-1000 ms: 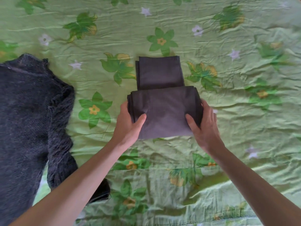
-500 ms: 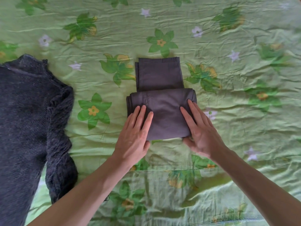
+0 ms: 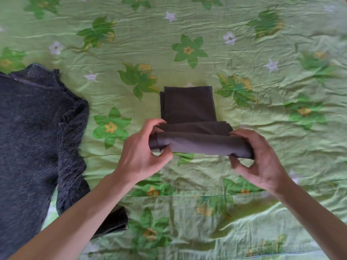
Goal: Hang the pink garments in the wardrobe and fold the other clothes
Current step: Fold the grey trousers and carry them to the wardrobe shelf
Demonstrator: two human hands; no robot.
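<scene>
Head view: the left hand (image 3: 139, 152) and right hand (image 3: 261, 158) are gripping the two ends of the rolled near part of the dark grey garment (image 3: 187, 106), fingers curled round the fabric, lying mid-bed on the green floral bedspread (image 3: 262, 113). Half a second ago both palms were pressing flat on the fold; now the roll is lifting. A dark knit sweater (image 3: 33, 132) is lying along the left edge. Bare bedspread is stretching toward the right and far edges.
</scene>
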